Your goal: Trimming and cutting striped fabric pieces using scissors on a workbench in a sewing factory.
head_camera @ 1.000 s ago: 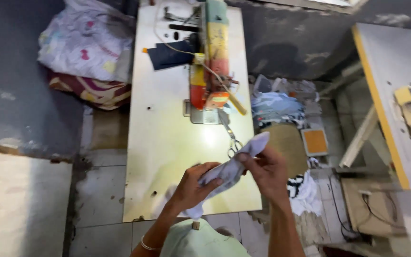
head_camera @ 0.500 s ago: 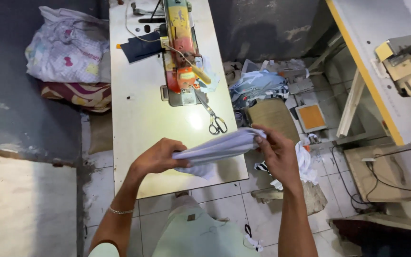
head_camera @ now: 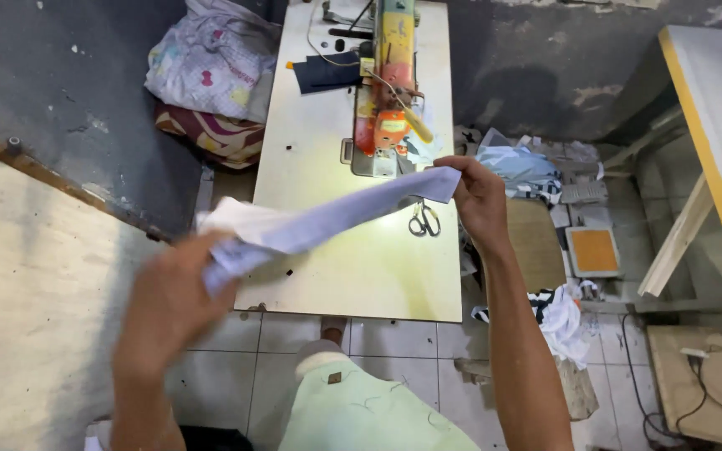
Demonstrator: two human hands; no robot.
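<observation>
White cloth strip (head_camera: 327,219) is stretched in the air between both hands: the left hand (head_camera: 169,305) is closed around its crumpled end at the lower left, a little blurred, and the right hand (head_camera: 480,200) pinches the other end higher up on the right. Under the strip is the pale sewing table (head_camera: 319,142), where small scissors (head_camera: 424,220) lie just below the cloth. Behind them stands the orange sewing machine (head_camera: 388,83), with a dark fabric piece (head_camera: 327,73) beside it.
</observation>
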